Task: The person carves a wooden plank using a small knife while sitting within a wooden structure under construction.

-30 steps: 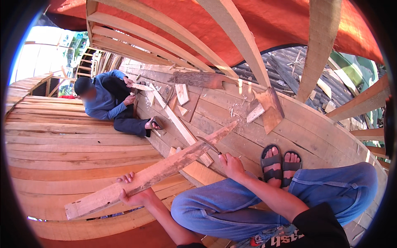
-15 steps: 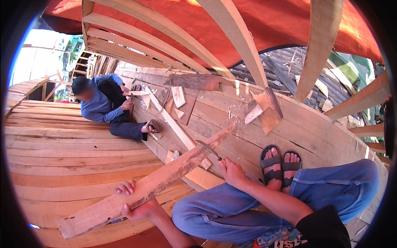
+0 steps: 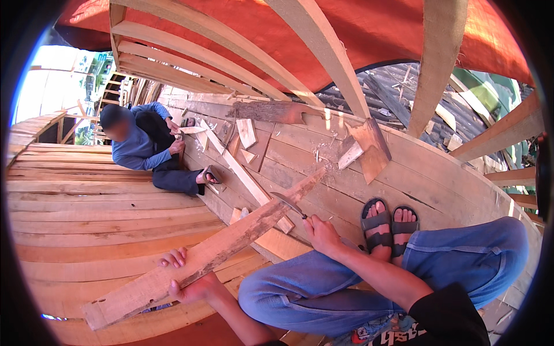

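A long, rough-edged plank (image 3: 231, 233) slants across my lap side, from the lower left up to the wood shavings near the middle. Wrapped round its lower part from below, my left hand (image 3: 187, 282) has the fingers over the far edge and the thumb at the near one. My right hand (image 3: 323, 233) is closed round the handle of a curved knife (image 3: 290, 204). Its blade lies across the plank's upper part, against the bark-marked near edge. Most of the handle is hidden in my fist.
A person (image 3: 144, 138) in a blue top sits at the left, handling a small wood piece. A pale batten (image 3: 239, 170) and offcuts (image 3: 246, 132) lie on the plank floor. Wood chunks (image 3: 369, 150) lie beyond my sandals (image 3: 376, 228). Curved ribs (image 3: 329, 52) rise before an orange tarp (image 3: 381, 34).
The whole view has shifted slightly. Both hands keep their holds, and the knife stays at about the same spot on the plank.
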`<state>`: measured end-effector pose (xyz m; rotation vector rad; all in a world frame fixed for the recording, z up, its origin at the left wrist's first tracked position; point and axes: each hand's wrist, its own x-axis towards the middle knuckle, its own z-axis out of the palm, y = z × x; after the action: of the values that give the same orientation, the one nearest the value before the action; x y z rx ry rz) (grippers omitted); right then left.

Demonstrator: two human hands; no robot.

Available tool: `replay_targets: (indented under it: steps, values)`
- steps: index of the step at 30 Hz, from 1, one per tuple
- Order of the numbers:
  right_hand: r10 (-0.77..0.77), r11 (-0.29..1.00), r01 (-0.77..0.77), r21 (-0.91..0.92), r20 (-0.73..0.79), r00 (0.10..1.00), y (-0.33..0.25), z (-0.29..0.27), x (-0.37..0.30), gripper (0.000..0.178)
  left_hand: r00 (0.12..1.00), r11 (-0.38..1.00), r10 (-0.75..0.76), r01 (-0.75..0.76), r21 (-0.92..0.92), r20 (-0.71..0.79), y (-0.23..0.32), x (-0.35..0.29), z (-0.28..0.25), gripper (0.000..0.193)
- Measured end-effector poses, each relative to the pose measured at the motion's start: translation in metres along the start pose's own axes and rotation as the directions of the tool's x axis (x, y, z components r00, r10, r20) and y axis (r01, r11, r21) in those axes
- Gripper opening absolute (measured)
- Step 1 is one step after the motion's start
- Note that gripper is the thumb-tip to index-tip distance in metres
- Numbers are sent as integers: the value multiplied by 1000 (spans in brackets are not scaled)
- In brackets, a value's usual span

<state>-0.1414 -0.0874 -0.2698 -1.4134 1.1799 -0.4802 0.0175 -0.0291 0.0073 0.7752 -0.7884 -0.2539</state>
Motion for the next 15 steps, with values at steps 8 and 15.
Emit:
replay_targets:
  steps: [8, 15]
  values:
    - [-148, 989, 148, 7, 69, 987, 7, -5, 2, 39, 1000, 1000, 9, -9, 12, -27, 0, -1, 3, 44]
    - [-11, 1000, 11, 19, 8, 1000, 10, 4, 8, 43, 1000, 1000, 6, -6, 9, -31, 0, 0, 0, 43]
